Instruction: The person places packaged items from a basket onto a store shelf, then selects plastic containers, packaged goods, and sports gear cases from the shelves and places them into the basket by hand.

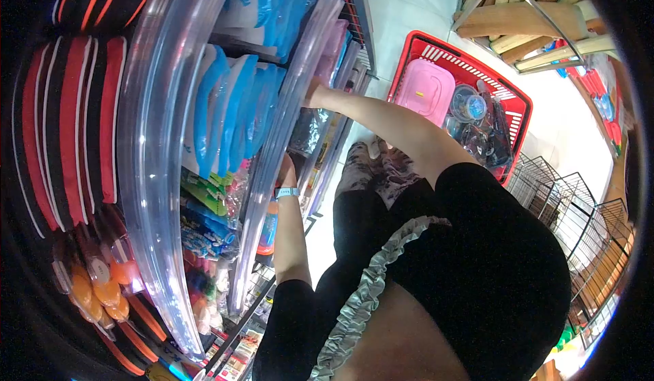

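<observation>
My left hand (286, 170), below a light blue wristband (287, 192), reaches into a shelf past its clear plastic front strip (264, 177). The fingers are hidden behind the strip. Higher up, my right hand (313, 95) also goes in over the same shelf edge, beside pink packaged goods (332, 44) and a shiny clear-wrapped pack (310, 133). Its fingers are out of sight too, so whether either hand holds anything cannot be seen. Blue and white plastic packs (235, 112) stand in a row left of both hands.
A red shopping basket (523, 102) on the floor holds a pink plastic container (426, 89), clear round containers (468, 104) and dark wrapped items. Wire racks (572, 204) stand at right, wooden goods (524, 20) at upper right. Red and black striped items (71, 129) fill the left shelf.
</observation>
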A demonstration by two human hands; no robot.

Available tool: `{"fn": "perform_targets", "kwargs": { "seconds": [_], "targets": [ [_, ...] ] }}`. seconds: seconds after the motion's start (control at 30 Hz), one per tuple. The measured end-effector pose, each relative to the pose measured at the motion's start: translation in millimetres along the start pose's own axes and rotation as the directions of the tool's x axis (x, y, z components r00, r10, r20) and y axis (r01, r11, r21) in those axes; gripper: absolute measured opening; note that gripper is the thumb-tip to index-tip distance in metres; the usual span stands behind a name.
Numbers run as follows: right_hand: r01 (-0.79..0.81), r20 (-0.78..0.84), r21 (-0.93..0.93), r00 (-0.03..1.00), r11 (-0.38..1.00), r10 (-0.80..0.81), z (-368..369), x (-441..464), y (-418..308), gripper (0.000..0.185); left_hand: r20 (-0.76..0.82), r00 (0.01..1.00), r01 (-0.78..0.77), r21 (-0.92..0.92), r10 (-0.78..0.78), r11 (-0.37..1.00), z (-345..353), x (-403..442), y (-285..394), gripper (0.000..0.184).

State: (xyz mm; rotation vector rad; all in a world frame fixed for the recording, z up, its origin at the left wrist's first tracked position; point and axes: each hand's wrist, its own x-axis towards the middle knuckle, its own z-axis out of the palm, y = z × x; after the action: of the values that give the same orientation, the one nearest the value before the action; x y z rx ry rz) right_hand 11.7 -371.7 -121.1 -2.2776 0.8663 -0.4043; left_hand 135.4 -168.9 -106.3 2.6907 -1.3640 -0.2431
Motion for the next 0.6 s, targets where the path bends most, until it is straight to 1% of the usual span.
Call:
{"fn": "perform_targets", "kwargs": {
  "seconds": [0.03, 0.07, 0.1, 0.13, 0.17, 0.2, 0.27, 0.3, 0.33, 0.4, 0.43, 0.47, 0.53, 0.6],
  "targets": [
    [-0.099, -0.016, 0.095, 0.995, 0.991, 0.101, -16, -14, -7, 0.045, -0.006, 1.000, 0.010, 0.002, -0.010, 1.000, -5, -5, 7, 0.059],
    [-0.154, -0.017, 0.158, 0.987, 0.975, 0.158, -30, -27, -11, 0.044, -0.015, 1.000, 0.015, 0.009, -0.015, 1.000, -10, -10, 14, 0.060],
    [-0.211, -0.016, 0.221, 0.975, 0.952, 0.220, -40, -41, -10, 0.043, -0.107, 0.994, -0.030, -0.017, 0.028, 0.999, -11, -17, 23, 0.045],
    [-0.271, -0.014, 0.280, 0.958, 0.921, 0.287, -49, -56, -7, 0.042, -0.184, 0.977, -0.103, 0.052, 0.111, 0.993, -1, -20, 18, 0.047],
    [-0.260, -0.107, 0.285, 0.948, 0.923, 0.300, -52, -74, -1, 0.038, -0.250, 0.947, -0.178, 0.119, 0.203, 0.977, 19, -20, 2, 0.049],
    [-0.221, -0.134, 0.390, 0.947, 0.894, 0.293, -70, -98, -4, 0.033, -0.306, 0.904, -0.252, 0.183, 0.299, 0.950, 31, -21, -5, 0.050],
    [-0.290, -0.073, 0.459, 0.930, 0.839, 0.361, -76, -142, 16, 0.029, -0.225, 0.926, -0.303, 0.040, 0.304, 0.952, 11, -33, 12, 0.066],
    [-0.308, -0.081, 0.476, 0.917, 0.824, 0.390, -74, -167, 31, 0.026, -0.246, 0.932, -0.279, -0.012, 0.268, 0.960, 8, -35, 16, 0.064],
    [-0.366, -0.077, 0.471, 0.889, 0.802, 0.451, -81, -193, 40, 0.023, -0.264, 0.937, -0.252, -0.063, 0.227, 0.966, 6, -36, 20, 0.063],
    [-0.316, -0.204, 0.540, 0.850, 0.780, 0.485, -72, -250, 81, 0.021, -0.312, 0.918, -0.279, -0.068, 0.245, 0.958, -2, -41, 28, 0.058],
    [-0.346, -0.234, 0.549, 0.810, 0.761, 0.537, -72, -281, 99, 0.021, -0.407, 0.889, -0.267, -0.090, 0.209, 0.960, -9, -49, 46, 0.051],
    [-0.371, -0.263, 0.560, 0.768, 0.740, 0.584, -76, -313, 116, 0.021, -0.524, 0.813, -0.360, -0.107, 0.255, 0.927, -22, -61, 69, 0.050],
    [-0.550, -0.399, 0.319, 0.660, 0.772, 0.636, -97, -373, 136, 0.024, -0.535, 0.793, -0.438, -0.165, 0.293, 0.884, -34, -82, 103, 0.042],
    [-0.702, -0.425, 0.264, 0.531, 0.662, 0.733, -134, -423, 135, 0.022, -0.427, 0.820, -0.515, -0.261, 0.381, 0.816, -30, -96, 131, 0.035]
  ]
}}
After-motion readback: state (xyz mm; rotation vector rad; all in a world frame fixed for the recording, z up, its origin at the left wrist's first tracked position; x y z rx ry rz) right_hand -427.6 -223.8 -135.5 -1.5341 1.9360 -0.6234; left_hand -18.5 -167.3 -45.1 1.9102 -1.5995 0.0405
